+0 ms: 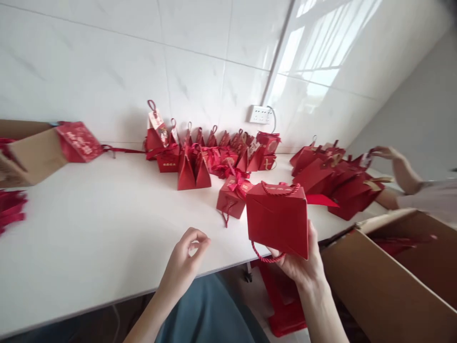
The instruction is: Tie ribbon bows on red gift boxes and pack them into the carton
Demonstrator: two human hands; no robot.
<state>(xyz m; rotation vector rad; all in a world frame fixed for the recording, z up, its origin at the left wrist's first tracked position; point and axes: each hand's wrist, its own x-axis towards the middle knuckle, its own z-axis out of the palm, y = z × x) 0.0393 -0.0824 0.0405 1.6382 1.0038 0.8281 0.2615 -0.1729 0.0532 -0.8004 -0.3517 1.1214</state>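
Observation:
A red gift box (pixel 276 221) with twisted rope handles rests in my right hand (pixel 302 262), gripped from below and from its right side. One rope loop hangs under the box, another lies along its top edge. Over the table's front edge is my left hand (pixel 191 247), its thumb and fingertips curled together with nothing visible in them. Just behind the held box, a smaller red box (pixel 230 197) with a ribbon bow stands on the white table (pixel 107 228). Farther back, several peaked red boxes (pixel 194 169) with loops and tags stand along the wall.
An open cardboard carton (pixel 385 281) with red items inside is at my right. Another carton (pixel 43 157) stands at the far left, near red ribbons (pixel 12 209). A co-worker's hand (pixel 389 153) touches a cluster of red boxes (pixel 321 174). A power strip (pixel 262 114) is on the wall.

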